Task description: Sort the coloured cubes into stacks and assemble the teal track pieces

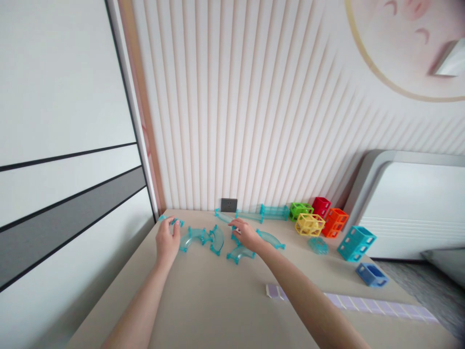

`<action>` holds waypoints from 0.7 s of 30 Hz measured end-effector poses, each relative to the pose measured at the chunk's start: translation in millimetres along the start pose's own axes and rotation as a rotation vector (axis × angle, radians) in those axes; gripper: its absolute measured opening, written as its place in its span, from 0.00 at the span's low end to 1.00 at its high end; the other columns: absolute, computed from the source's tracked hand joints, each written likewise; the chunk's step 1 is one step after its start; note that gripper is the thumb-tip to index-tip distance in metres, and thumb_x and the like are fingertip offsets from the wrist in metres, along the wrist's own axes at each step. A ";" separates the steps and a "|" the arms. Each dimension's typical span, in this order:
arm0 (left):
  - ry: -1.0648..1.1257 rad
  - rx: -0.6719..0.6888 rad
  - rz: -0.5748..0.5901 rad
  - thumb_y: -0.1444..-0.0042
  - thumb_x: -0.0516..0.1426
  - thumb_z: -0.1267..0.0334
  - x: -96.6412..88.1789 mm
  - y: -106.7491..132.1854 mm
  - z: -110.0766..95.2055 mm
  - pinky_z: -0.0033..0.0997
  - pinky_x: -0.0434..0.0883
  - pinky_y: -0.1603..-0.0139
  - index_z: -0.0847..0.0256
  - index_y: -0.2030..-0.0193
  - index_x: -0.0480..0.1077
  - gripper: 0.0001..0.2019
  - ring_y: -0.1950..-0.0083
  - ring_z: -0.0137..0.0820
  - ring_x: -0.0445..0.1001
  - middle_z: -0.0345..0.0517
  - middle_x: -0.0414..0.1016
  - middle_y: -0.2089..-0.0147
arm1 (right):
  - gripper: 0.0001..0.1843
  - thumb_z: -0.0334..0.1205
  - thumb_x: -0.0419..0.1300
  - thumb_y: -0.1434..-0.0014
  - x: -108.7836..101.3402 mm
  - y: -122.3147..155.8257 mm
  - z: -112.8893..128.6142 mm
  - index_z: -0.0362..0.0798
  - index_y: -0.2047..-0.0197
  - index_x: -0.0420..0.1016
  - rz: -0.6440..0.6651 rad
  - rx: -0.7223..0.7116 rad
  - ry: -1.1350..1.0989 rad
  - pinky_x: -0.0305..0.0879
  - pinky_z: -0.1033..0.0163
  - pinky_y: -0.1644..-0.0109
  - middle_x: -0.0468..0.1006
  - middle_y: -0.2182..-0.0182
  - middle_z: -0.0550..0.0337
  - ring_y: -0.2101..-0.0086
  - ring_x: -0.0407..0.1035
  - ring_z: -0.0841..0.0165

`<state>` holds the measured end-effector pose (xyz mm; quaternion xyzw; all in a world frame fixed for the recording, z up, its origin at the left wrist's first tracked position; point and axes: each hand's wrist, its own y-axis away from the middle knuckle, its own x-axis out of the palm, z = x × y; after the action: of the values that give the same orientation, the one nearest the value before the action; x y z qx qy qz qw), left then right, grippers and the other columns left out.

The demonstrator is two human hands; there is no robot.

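Note:
At the far left of the table, my left hand (167,241) is closed, thumb and fingers around a translucent teal track piece (178,222) that they partly cover. My right hand (247,234) reaches to the middle with bent fingers closed on another teal track piece (235,234), mostly hidden below them. Between the hands lie a curved teal track piece (192,236) and a second curved piece (217,240). Under the right wrist is a further curved piece (240,253), with one more curve (271,239) to its right.
Straight teal track (275,212) lies along the ribbed wall. Right of it stand green (301,210), yellow (309,224), red (321,206), orange (334,222), teal (356,243) and blue (372,274) block frames. A lilac strip (378,306) crosses the table's right side. A black socket (229,205) is behind.

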<state>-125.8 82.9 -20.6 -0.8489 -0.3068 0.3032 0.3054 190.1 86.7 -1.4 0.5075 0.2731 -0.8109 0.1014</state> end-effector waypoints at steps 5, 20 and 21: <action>-0.044 -0.044 0.045 0.42 0.51 0.52 8.0 4.8 13.4 0.50 0.75 0.50 0.59 0.59 0.67 0.13 0.53 0.47 0.78 0.58 0.77 0.56 | 0.19 0.34 0.54 0.33 -25.8 6.2 -13.8 0.56 0.41 0.74 0.031 0.047 0.194 0.63 0.61 0.41 0.74 0.42 0.56 0.47 0.71 0.63; -0.197 -0.108 0.138 0.52 0.52 0.62 4.5 8.0 20.9 0.47 0.74 0.55 0.53 0.70 0.59 0.03 0.63 0.44 0.75 0.46 0.72 0.69 | 0.19 0.45 0.61 0.32 -99.1 23.6 -125.3 0.46 0.42 0.70 0.116 0.527 0.716 0.73 0.49 0.49 0.73 0.45 0.51 0.51 0.73 0.60; -0.210 -0.111 0.138 0.52 0.53 0.63 3.6 8.3 21.9 0.47 0.74 0.55 0.53 0.69 0.59 0.04 0.63 0.44 0.75 0.46 0.72 0.69 | 0.19 0.44 0.61 0.33 -99.3 21.1 -126.2 0.46 0.42 0.70 0.137 0.527 0.725 0.73 0.49 0.49 0.73 0.45 0.51 0.51 0.73 0.60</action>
<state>-136.0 87.5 -41.4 -0.8474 -0.2941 0.3931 0.2025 342.4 126.9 36.3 0.7841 0.0408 -0.6141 -0.0800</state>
